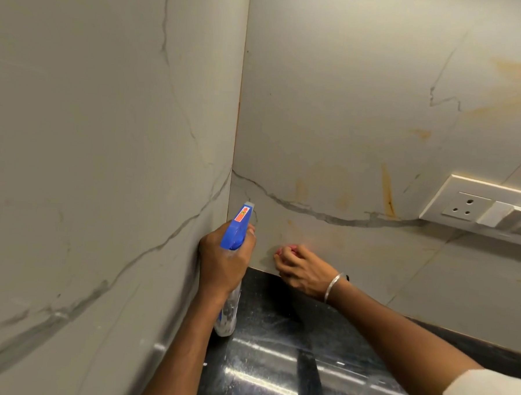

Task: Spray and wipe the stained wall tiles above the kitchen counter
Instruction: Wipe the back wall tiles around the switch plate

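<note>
Pale wall tiles (333,110) rise above a black tabletop (274,364). Lower centre, the left hand (223,255) grips the spray bottle (236,229); the right hand (303,272) clutches a pink cloth (286,249) against the tile. Wipe firmly toward the orange stains (388,189) at right.

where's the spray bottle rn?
Head view, left of centre: the spray bottle is held in the left hand at the wall corner, above the counter, left of the right hand and its pink cloth.
</note>
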